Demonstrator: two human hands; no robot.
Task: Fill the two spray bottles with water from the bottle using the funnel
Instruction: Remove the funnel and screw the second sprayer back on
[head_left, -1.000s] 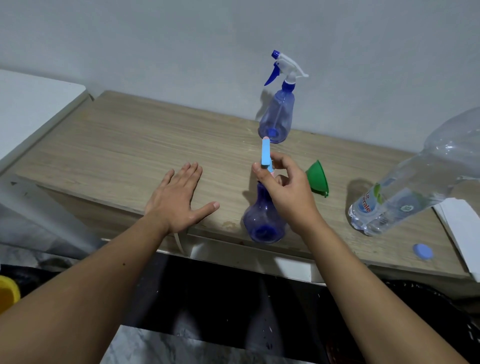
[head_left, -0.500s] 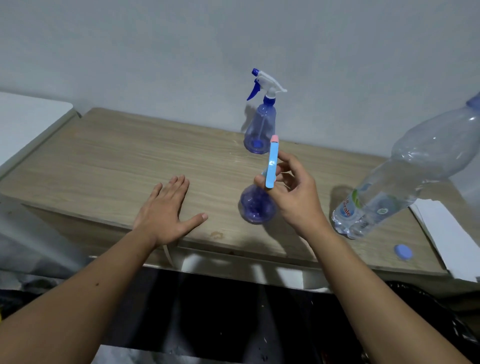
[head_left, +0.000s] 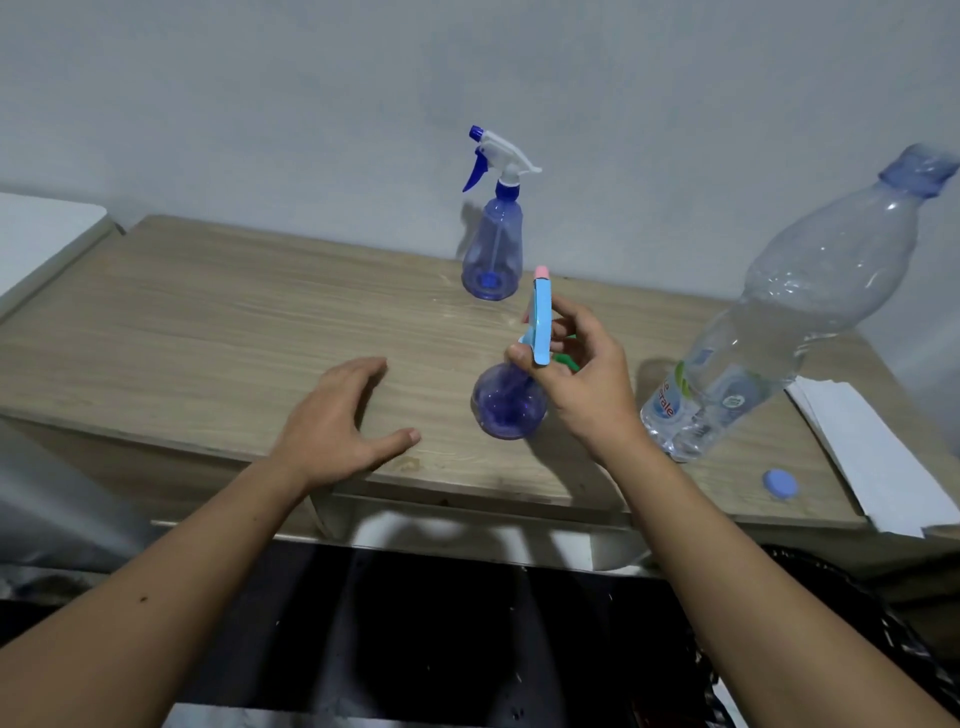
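**Spray head in our fingers, near bottle waiting on the board**

Centre frame, our right hand (head_left: 582, 384) has its fingers pinched closed on the light-blue spray head (head_left: 540, 325) of the near spray bottle (head_left: 508, 402). The head stands nearly upright, pink nozzle tip at the top. We cannot tell whether it is off the neck or seated on it; the hand covers that joint. Our guess: it is being unscrewed so the funnel can go in.

Our left hand (head_left: 337, 426) hovers just left of the bottle, fingers loosely spread, holding nothing, probably ready to steady the bottle.

A sliver of the green funnel (head_left: 566, 362) peeks out behind our right fingers. At the right, the big water bottle (head_left: 789, 322) stands already uncapped, its blue cap (head_left: 780, 484) lying on the wooden tabletop (head_left: 234, 312) in the lower right, near a white folded paper (head_left: 872, 457).

Upper centre, by the wall, the second spray bottle (head_left: 493, 249) stands with its white-and-blue trigger head on. It looks empty, so we judge filling has not begun.
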